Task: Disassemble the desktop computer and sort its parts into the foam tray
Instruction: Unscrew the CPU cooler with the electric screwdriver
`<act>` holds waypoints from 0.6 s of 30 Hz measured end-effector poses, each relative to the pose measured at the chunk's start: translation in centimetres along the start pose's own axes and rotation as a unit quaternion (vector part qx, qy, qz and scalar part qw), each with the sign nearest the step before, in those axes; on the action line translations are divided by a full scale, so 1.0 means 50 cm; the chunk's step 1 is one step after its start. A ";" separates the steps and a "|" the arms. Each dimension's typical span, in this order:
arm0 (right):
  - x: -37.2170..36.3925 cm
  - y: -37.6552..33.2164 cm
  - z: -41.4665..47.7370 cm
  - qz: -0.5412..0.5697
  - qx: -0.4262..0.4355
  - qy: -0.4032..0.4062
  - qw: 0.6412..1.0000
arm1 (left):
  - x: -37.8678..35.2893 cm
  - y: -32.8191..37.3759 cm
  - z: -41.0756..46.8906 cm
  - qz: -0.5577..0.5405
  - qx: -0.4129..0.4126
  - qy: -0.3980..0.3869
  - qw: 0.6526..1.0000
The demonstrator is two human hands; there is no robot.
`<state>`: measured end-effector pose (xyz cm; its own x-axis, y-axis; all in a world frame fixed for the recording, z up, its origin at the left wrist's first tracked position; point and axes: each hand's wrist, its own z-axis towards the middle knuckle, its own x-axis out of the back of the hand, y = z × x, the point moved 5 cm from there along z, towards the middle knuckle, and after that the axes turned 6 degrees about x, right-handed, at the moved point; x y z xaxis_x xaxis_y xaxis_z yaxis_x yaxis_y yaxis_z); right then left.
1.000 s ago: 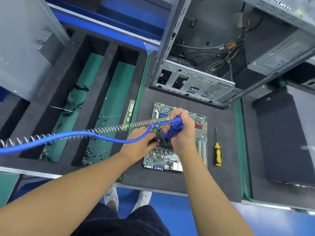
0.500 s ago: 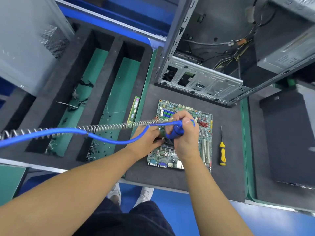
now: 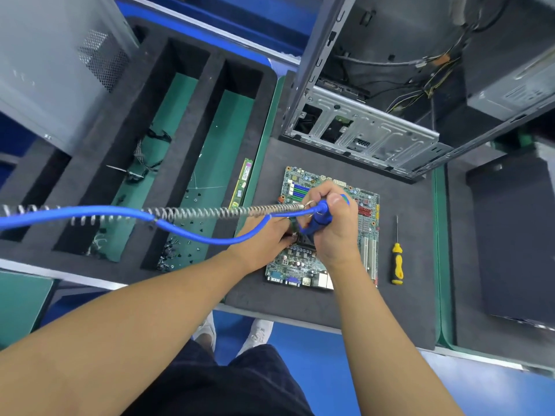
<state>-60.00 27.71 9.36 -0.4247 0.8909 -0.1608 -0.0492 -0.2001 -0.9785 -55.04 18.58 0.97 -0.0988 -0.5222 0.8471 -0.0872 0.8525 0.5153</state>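
Blue corded power screwdriver (image 3: 319, 220) stays gripped in my right hand (image 3: 336, 235) over the green motherboard (image 3: 368, 229); left hand (image 3: 261, 239) beside, grip indiscernible; fastener judged unfinished.

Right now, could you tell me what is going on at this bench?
A person is working on the motherboard, which lies on the mat before the opened computer case. The right hand grips a blue powered screwdriver over it; the left hand rests on the board by the tip. Screws lie in the foam tray.
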 end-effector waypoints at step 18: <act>0.007 -0.009 0.000 0.033 -0.002 0.006 0.999 | -0.030 -0.007 0.003 0.011 0.005 0.040 0.999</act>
<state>-60.12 28.14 9.74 -0.4167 0.8805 -0.2260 -0.0172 -0.2562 -0.9665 -55.02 19.06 -0.52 -0.0207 -0.5001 0.8657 -0.0950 0.8630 0.4962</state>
